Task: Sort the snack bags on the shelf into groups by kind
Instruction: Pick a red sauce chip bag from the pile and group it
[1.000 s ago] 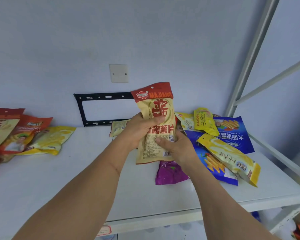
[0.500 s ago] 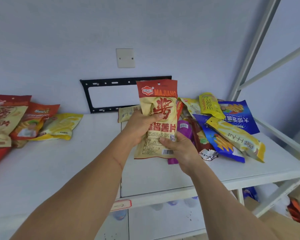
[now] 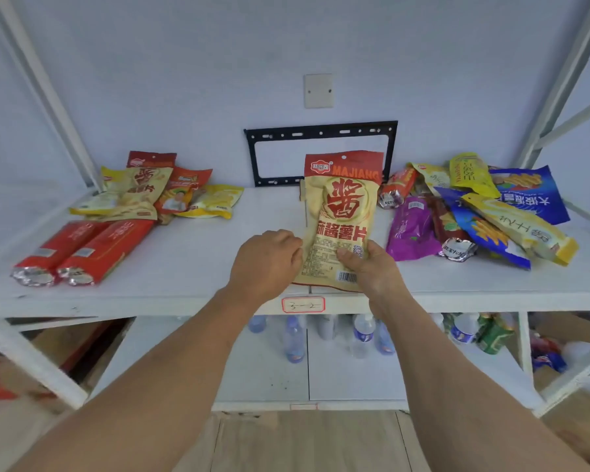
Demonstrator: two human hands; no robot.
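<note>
Above the shelf (image 3: pixel 198 267) edge, my left hand (image 3: pixel 266 260) and right hand (image 3: pixel 372 270) both grip the Majiang chip bag (image 3: pixel 341 212) upright, label facing me to identify its kind.

The tan snack bag (image 3: pixel 342 212) reads "MAJIANG".

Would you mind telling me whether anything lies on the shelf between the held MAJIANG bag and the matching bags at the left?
Nothing visible does: the shelf is bare between the MAJIANG bag and its match.

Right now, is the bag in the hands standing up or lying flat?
Standing up. The tan MAJIANG bag is held upright, red top edge highest, by the left hand and right hand at its bottom.
</note>
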